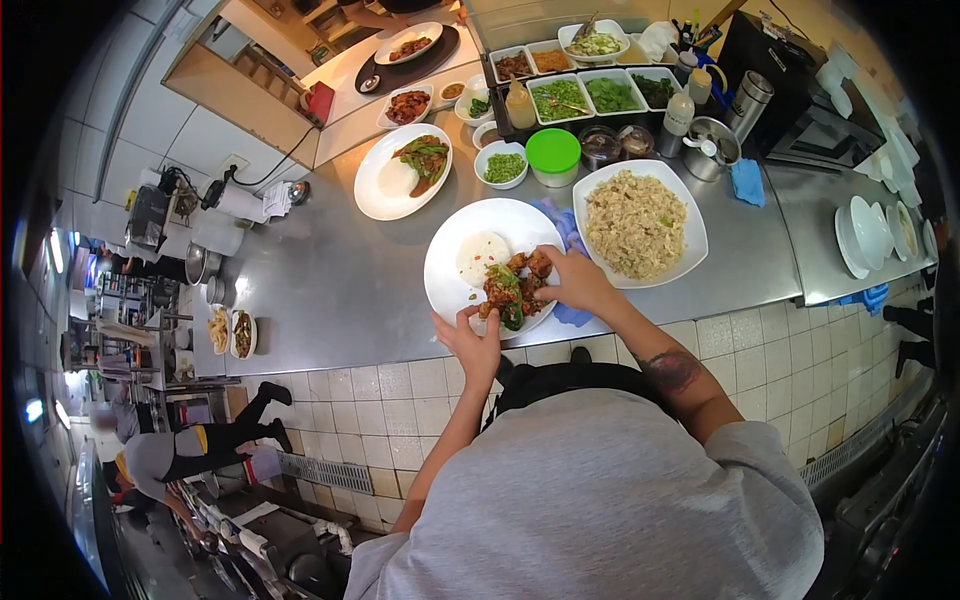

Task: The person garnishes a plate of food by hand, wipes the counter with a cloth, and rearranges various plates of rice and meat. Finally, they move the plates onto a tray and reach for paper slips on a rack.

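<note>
We take the round white plate with rice and browned meat (455, 272) as our landmark; it sits on the steel counter (330, 290) near its front edge. Our left hand (472, 340) grips the plate's near rim, thumb on top, fingers curled under. Our right hand (572, 280) rests over the meat pieces with green leaves (512, 288), fingers pinched narrowly on a piece (exactly what they hold we cannot tell). Just right of the plate lies a large white plate of fried rice (638, 222), with a blue cloth (568, 232) between them and partly under both. Behind the plate stand a small white bowl of chopped greens (502, 165) and a green-lidded tub (553, 156); behind and left, another served white plate (402, 172).
</note>
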`<action>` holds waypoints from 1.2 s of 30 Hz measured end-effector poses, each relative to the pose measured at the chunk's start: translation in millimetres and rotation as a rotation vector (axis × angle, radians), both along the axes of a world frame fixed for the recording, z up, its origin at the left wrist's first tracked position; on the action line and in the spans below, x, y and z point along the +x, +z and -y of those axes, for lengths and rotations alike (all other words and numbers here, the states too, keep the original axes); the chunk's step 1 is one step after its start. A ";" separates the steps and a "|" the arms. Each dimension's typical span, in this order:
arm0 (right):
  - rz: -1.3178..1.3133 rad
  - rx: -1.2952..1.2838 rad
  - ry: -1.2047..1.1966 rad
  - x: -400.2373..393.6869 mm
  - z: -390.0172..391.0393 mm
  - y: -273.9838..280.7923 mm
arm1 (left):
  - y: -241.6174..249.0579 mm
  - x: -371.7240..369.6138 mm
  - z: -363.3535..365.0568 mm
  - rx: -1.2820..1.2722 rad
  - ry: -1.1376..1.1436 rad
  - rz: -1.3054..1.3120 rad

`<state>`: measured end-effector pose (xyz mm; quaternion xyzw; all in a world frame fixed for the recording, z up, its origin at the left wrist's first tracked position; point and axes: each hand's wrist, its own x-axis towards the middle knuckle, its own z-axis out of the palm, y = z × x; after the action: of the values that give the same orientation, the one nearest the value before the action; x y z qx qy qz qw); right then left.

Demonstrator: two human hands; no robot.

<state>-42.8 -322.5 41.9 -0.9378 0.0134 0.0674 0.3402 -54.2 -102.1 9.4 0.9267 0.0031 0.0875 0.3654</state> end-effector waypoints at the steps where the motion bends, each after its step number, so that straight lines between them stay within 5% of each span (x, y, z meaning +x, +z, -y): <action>1: 0.005 -0.019 -0.031 1.5 -1.5 -0.7 | 0.4 0.4 1.2 0.001 0.012 -0.008; 17: 0.102 0.022 -0.209 -11.8 -7.8 9.3 | -9.5 8.3 -3.8 0.046 0.017 -0.029; 20: 0.413 -0.168 -0.216 -21.6 -11.2 26.2 | -8.9 11.0 -6.1 -0.035 -0.012 -0.099; 36: 0.500 0.258 0.098 -31.8 -32.8 10.9 | -13.2 11.3 -2.0 0.006 0.045 -0.069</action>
<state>-74.6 -289.7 52.8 -0.8739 -0.1252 -0.1484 0.4457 -42.9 -100.2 -3.8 0.9300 0.0365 0.0636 0.3601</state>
